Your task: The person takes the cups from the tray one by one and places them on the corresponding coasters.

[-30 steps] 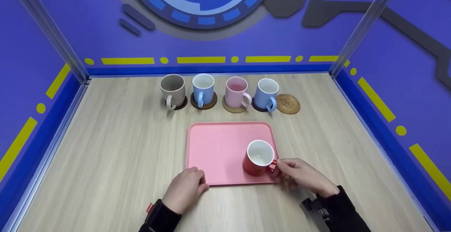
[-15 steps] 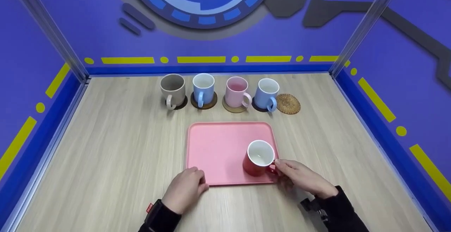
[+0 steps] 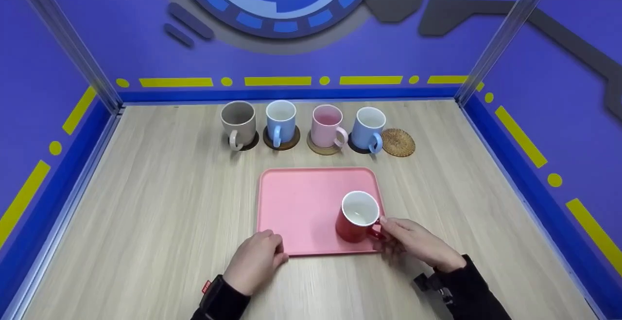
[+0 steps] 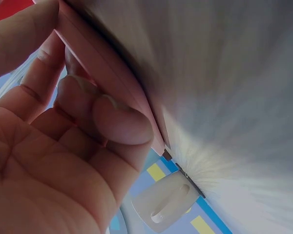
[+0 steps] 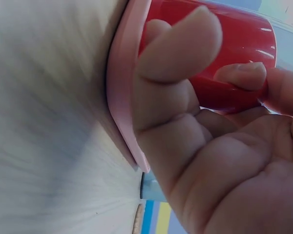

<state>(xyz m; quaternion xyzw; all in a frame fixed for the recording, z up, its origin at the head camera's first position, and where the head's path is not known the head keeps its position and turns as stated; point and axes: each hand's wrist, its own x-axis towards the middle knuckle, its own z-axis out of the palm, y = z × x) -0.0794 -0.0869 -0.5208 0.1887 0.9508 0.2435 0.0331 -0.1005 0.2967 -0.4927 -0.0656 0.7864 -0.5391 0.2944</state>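
A red mug with a white inside stands upright over the right front part of the pink tray. My right hand pinches its handle from the right, and in the right wrist view the fingers curl beside the red wall. Whether the mug's base touches the tray, I cannot tell. At the tray's front left corner my left hand holds the rim; the left wrist view has its curled fingers against the tray's edge and the thumb near it.
Along the back, a grey-beige mug, a blue mug, a pink mug and another blue mug stand on round coasters. A woven coaster lies bare at the row's right end. Blue-purple walls enclose the table.
The red mug and right hand have shifted very slightly, with the mug's rim a touch higher in the head view. The left hand and tray stay put.
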